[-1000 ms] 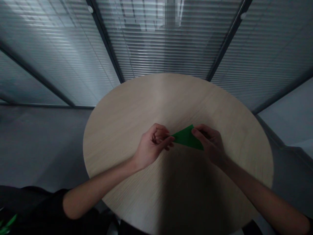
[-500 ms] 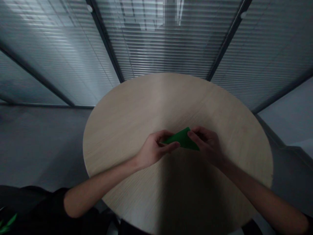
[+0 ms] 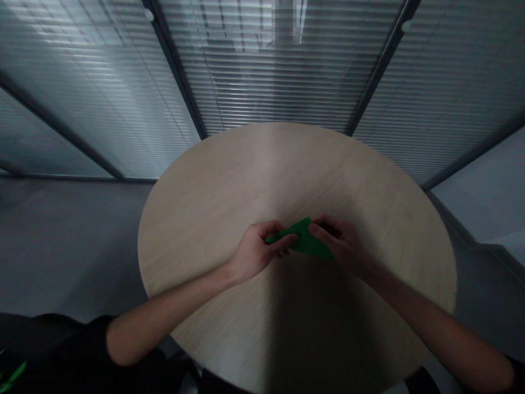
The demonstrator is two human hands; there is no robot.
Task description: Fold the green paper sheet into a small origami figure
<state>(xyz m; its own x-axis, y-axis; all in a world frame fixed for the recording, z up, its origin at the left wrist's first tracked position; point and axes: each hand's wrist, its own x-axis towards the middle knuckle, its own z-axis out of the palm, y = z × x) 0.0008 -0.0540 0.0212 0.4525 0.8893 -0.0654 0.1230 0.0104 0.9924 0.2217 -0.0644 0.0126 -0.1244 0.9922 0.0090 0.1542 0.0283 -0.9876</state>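
Note:
A folded piece of green paper (image 3: 308, 241), pointed at its left end, is held between my two hands over the table. My left hand (image 3: 262, 244) pinches the pointed end, thumb on top and fingers curled beneath. At the other end, my right hand (image 3: 343, 241) grips the paper with its thumb laid across the near face. The right fingertips are partly hidden behind the sheet, and shadow falls over that hand.
Under my hands is a round, light wooden table (image 3: 221, 180). Behind it stand glass panels with blinds (image 3: 270, 87), split by dark frames (image 3: 176, 71). Grey floor (image 3: 74, 235) shows at the left. A bright green thing (image 3: 14, 377) lies at the lower left corner.
The green paper and my right hand have shifted slightly left. My left thumb now lies flatter over the paper's pointed end. Both hands keep their hold.

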